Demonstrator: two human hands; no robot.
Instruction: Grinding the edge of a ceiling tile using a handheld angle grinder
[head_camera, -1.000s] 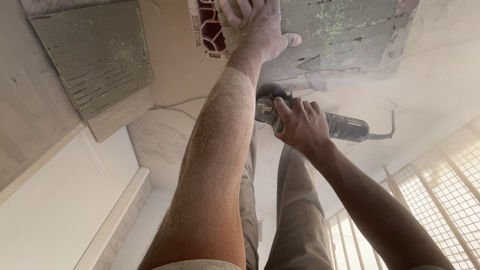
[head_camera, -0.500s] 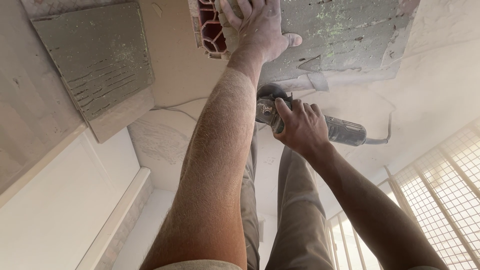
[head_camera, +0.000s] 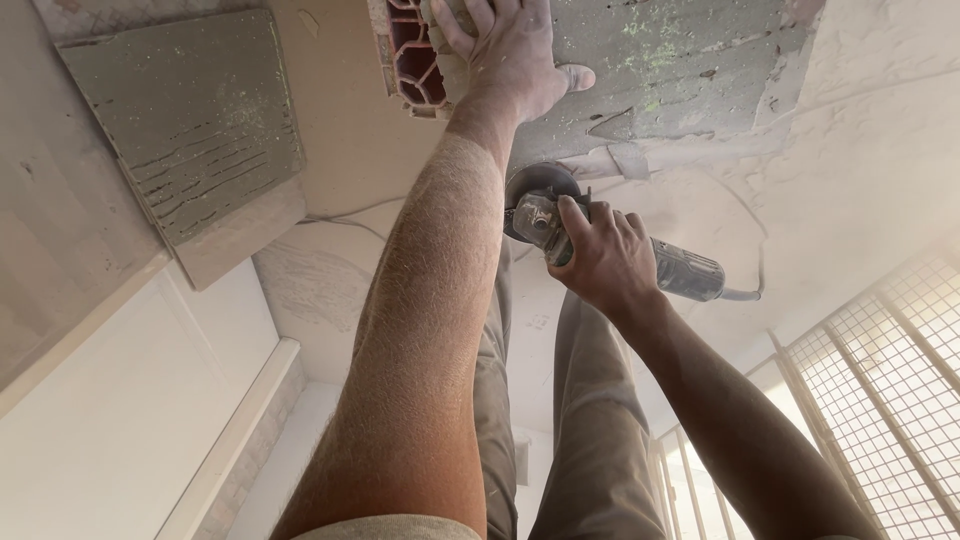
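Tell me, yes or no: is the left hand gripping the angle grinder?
No, the left hand presses flat on the grey slab beside the red hollow brick, while the right hand grips the angle grinder.

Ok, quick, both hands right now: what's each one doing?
Left hand: open, fingers spread, pressed flat on the grey mortar-coated slab.
Right hand: closed around the dusty grey angle grinder.
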